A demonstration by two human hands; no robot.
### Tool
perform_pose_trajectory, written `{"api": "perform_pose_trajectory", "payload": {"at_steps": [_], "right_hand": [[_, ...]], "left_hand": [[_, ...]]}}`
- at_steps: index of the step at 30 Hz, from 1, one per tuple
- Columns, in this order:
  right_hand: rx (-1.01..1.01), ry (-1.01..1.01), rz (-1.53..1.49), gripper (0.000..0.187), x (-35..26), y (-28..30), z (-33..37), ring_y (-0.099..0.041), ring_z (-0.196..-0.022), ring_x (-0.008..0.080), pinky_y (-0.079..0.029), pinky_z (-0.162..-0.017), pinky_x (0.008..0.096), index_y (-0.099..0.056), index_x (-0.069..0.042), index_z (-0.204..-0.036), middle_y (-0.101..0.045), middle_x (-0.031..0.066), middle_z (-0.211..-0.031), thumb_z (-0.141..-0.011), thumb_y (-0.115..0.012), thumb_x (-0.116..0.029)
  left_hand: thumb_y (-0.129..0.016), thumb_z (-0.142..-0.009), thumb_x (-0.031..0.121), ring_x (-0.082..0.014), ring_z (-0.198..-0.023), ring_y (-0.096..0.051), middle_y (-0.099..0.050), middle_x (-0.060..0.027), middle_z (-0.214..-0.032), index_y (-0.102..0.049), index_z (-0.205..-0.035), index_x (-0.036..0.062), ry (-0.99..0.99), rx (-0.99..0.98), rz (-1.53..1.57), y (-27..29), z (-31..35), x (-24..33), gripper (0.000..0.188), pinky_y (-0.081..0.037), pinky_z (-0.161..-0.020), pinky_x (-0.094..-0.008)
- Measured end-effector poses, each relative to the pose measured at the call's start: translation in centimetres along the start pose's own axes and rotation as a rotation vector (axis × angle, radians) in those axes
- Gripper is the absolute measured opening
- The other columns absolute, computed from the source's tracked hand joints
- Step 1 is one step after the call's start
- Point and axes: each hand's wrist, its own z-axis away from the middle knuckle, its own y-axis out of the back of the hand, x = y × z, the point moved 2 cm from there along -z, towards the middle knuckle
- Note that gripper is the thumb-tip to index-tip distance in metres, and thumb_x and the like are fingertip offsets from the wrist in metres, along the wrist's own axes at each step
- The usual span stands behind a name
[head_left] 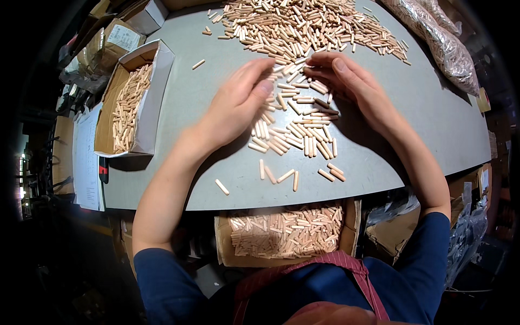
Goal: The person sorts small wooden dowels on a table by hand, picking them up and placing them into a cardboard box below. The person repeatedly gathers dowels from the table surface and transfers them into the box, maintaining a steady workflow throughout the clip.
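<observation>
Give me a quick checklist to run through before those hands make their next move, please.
1. Hands beside the loose pegs: ok; left hand on one side, right hand on the other.
2. Pegs all one colour: not ok; a few, such as a dark peg near the right hand, look browner.
3. Pegs gathered together: not ok; a stray peg lies apart near the table's front edge.
4. Carton at that edge open on top: ok; pegs show inside.
5. Fingers free of pegs: cannot tell; undersides hidden.
</observation>
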Motion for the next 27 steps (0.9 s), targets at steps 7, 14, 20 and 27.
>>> {"api": "perform_pose_trajectory", "payload": {"at_steps": [7,14,20,27], "right_hand": [[-0.106,-0.035,0.057,0.045,-1.0,-2.3,1.3,-0.054,-0.142,0.0211,-0.043,-0.117,0.0336,-0.055,0.000,-0.147,-0.057,0.0131,-0.150,-0.113,-0.054,-0.029],[-0.036,0.219,0.367,0.019,-0.7,-1.5,1.3,-0.066,-0.118,0.0182,-0.053,-0.101,0.0312,-0.075,0.001,-0.116,-0.066,0.0129,-0.136,-0.103,-0.068,-0.011],[0.002,0.250,0.430,0.018,-0.6,-0.3,0.6,-0.067,-0.115,0.0182,-0.053,-0.100,0.0323,-0.075,0.002,-0.112,-0.070,0.0107,-0.130,-0.099,-0.066,-0.005],[0.001,0.272,0.532,0.020,-0.8,0.4,0.4,-0.068,-0.116,0.0192,-0.053,-0.103,0.0331,-0.073,0.003,-0.116,-0.071,0.0112,-0.128,-0.099,-0.065,-0.002]], "left_hand": [[-0.060,-0.109,0.021,-0.0269,-0.139,-0.056,-0.062,-0.0163,-0.146,-0.057,-0.147,-0.0015,0.120,-0.035,0.369,-1.0,0.8,1.8,0.044,-0.041,-0.119,-0.0391],[-0.079,-0.077,0.004,-0.0346,-0.128,-0.058,-0.067,-0.0092,-0.121,-0.071,-0.089,0.0060,-0.450,-0.085,-0.150,1.1,0.2,4.1,0.014,-0.050,-0.105,-0.0439],[-0.081,-0.078,0.003,-0.0352,-0.129,-0.059,-0.067,-0.0093,-0.121,-0.070,-0.091,0.0050,-0.481,-0.086,-0.284,0.9,0.7,4.1,0.017,-0.052,-0.103,-0.0453],[-0.077,-0.084,0.004,-0.0336,-0.130,-0.061,-0.068,-0.0104,-0.123,-0.069,-0.095,0.0025,-0.565,-0.065,-0.529,0.6,0.8,5.2,0.014,-0.050,-0.106,-0.0458]]}}
